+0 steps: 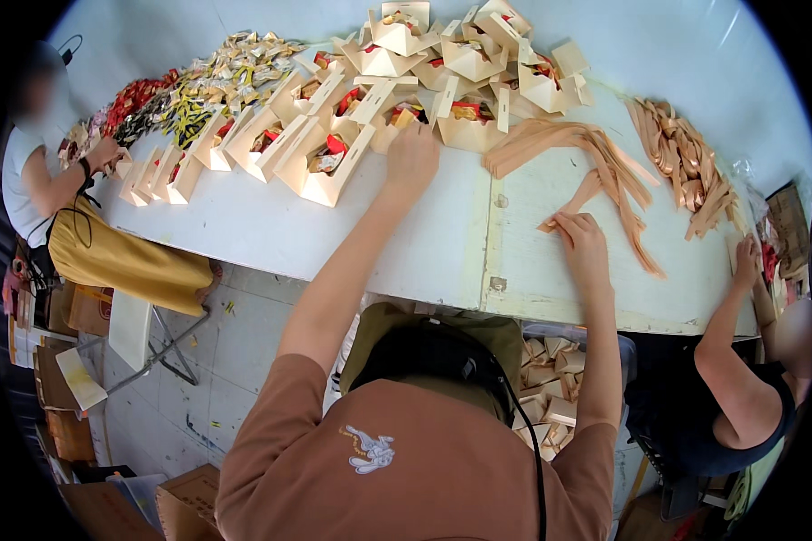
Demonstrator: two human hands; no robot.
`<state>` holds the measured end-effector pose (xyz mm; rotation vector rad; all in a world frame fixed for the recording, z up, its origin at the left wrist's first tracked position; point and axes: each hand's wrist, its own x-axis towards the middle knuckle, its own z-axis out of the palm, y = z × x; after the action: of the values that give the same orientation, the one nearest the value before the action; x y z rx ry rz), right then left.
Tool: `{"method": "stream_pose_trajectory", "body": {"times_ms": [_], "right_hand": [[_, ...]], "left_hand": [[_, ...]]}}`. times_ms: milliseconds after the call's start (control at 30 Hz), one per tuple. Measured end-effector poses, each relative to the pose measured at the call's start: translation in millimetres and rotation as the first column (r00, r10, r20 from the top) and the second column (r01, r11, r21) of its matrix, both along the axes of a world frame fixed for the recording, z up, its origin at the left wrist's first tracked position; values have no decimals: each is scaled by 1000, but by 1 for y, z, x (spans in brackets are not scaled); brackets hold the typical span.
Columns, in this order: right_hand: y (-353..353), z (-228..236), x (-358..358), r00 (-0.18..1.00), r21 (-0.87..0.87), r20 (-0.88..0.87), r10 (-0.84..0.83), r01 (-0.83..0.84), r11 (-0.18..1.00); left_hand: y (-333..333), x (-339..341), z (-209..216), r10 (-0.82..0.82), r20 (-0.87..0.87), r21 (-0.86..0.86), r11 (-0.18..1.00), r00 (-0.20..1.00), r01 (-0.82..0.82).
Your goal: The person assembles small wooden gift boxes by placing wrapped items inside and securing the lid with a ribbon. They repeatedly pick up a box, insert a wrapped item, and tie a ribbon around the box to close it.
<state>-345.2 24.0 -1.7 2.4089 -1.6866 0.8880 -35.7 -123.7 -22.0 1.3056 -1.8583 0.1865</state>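
Note:
My left hand (413,160) reaches over the table to a cream folded paper box (382,133), its fingers closed at the near edge of it. The fingertips are partly hidden by the hand. Inside that box lie red and yellow wrapped packets. With a pinch of thumb and fingers, my right hand (579,242) holds the end of a peach ribbon (588,189). This strand joins a loose bundle of ribbons (550,140) spread over the table's right part. Another open box (472,122) stands just right of my left hand.
More filled boxes (323,171) crowd the table's middle and back. Heaps of small wrapped packets (235,72) lie far left, a second ribbon pile (686,158) right. Below the edge, a bin holds folded boxes (550,383). One person works at each side.

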Motion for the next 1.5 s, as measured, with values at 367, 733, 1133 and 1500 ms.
{"method": "stream_pose_trajectory", "body": {"times_ms": [367, 733, 1133, 1500], "right_hand": [[12, -3, 2, 988, -41, 145, -58, 65, 997], [35, 8, 47, 979, -44, 203, 22, -13, 999], [59, 1, 88, 744, 74, 663, 82, -174, 982], [49, -9, 106, 546, 360, 815, -191, -220, 907]], "left_hand": [[175, -16, 18, -88, -78, -19, 996, 993, 87], [221, -9, 36, -252, -179, 85, 959, 951, 270], [158, 146, 43, 192, 332, -77, 981, 924, -176], [136, 73, 41, 182, 105, -288, 946, 978, -146]]}}
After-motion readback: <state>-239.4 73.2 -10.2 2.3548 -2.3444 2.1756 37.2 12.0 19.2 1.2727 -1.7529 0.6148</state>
